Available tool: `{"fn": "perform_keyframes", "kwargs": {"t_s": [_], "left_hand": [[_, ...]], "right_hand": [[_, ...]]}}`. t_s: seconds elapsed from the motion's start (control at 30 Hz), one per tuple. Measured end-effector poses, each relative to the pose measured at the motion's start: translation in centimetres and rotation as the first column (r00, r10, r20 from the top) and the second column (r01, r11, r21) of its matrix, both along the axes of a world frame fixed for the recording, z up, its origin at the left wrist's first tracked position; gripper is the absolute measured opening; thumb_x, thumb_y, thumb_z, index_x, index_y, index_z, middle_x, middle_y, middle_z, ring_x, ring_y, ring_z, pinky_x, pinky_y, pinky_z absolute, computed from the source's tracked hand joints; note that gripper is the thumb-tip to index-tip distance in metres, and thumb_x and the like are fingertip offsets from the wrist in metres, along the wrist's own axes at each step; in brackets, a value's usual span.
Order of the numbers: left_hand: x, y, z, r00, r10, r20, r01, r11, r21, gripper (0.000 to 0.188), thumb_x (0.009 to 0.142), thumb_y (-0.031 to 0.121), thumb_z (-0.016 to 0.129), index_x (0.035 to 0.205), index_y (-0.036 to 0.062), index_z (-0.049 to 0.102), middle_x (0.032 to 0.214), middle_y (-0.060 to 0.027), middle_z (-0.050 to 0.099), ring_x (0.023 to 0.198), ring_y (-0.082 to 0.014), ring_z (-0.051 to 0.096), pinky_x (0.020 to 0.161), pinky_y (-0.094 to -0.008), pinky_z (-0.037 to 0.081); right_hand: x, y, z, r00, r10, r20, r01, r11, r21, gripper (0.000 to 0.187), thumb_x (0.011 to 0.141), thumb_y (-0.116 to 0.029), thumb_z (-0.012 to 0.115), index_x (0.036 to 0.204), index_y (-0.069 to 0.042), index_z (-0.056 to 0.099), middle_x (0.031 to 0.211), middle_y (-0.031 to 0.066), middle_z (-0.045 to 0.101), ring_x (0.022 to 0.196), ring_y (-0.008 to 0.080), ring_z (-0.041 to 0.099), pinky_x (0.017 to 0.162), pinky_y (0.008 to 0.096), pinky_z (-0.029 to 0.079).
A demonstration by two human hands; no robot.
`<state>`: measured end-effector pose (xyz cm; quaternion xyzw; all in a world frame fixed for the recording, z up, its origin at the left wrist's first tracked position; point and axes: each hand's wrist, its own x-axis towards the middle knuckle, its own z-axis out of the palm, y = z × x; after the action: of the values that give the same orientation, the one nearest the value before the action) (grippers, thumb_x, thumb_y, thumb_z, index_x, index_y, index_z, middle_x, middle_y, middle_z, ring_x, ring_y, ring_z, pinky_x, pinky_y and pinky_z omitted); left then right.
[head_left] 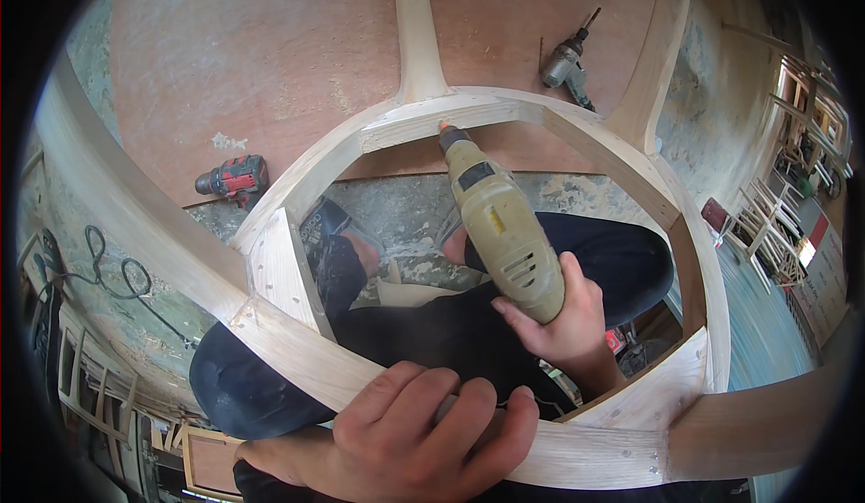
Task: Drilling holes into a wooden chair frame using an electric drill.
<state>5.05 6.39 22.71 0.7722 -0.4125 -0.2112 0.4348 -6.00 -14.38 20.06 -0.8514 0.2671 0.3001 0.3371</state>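
Note:
My right hand [572,318] is wrapped round the rear of a yellowish power drill [505,233]. The drill points away from me, and its front end meets the inner face of the far side of a round wooden frame [311,174]. Whether the bit is in the wood cannot be made out. Fingers curled over the near rail, my left hand [432,435] grips the same frame. Curved wooden legs [416,35] run outward from the ring. Triangular corner blocks [281,269] with screw heads or holes sit at its joints.
Beyond the frame lies a reddish-brown board [261,62] with sawdust. On it are a red-and-black cordless drill [236,177] at left and a grey power driver [566,66] at far right. A black cable [126,282] loops at left. Wooden chair frames [766,237] stand at right.

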Motion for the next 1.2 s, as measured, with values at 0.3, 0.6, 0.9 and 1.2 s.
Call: {"fn": "perform_keyframes", "kwargs": {"t_s": [0.3,0.6,0.9,1.2], "left_hand": [[0.3,0.2,-0.1,0.999,-0.036,-0.005,0.036,0.999,0.004,0.031,0.074,0.017,0.077,0.104,0.0176,0.069,0.082,-0.0002,0.06,0.065,-0.0165,0.06,0.053,-0.0279,0.05],[0.2,0.1,-0.2,1.0,-0.027,-0.005,0.027,1.0,-0.004,0.031,0.074,0.017,0.075,0.104,0.017,0.07,0.081,-0.0004,0.06,0.064,-0.0169,0.059,0.053,-0.0288,0.051],[0.5,0.4,-0.1,0.998,-0.049,-0.029,0.049,0.999,-0.007,0.031,0.072,0.017,0.075,0.103,0.0178,0.072,0.082,-0.0012,0.059,0.067,-0.0172,0.06,0.055,-0.0288,0.052],[0.7,0.2,0.0,0.998,-0.047,-0.05,0.047,0.999,-0.007,0.032,0.07,0.015,0.076,0.102,0.0178,0.073,0.082,-0.0016,0.059,0.067,-0.0174,0.06,0.056,-0.0288,0.053]], "right_hand": [[0.3,-0.7,-0.4,0.999,-0.02,0.026,0.02,1.0,0.001,0.055,0.078,-0.033,0.091,0.102,-0.002,0.052,0.083,0.0191,0.071,0.076,0.0436,0.072,0.063,0.0464,0.058],[0.9,-1.3,-0.5,1.0,-0.008,0.01,0.008,1.0,-0.001,0.056,0.078,-0.033,0.09,0.105,-0.001,0.053,0.084,0.0217,0.072,0.08,0.0444,0.072,0.065,0.0463,0.059],[1.0,-1.6,-0.4,0.998,-0.011,-0.069,0.011,1.0,0.001,0.053,0.077,-0.021,0.091,0.105,0.002,0.053,0.091,0.0208,0.074,0.091,0.0382,0.076,0.072,0.038,0.059],[1.6,-1.9,-0.5,0.996,-0.07,-0.056,0.072,0.997,0.035,0.052,0.077,-0.019,0.091,0.106,0.002,0.054,0.093,0.0208,0.075,0.094,0.0361,0.076,0.076,0.0379,0.059]]}}
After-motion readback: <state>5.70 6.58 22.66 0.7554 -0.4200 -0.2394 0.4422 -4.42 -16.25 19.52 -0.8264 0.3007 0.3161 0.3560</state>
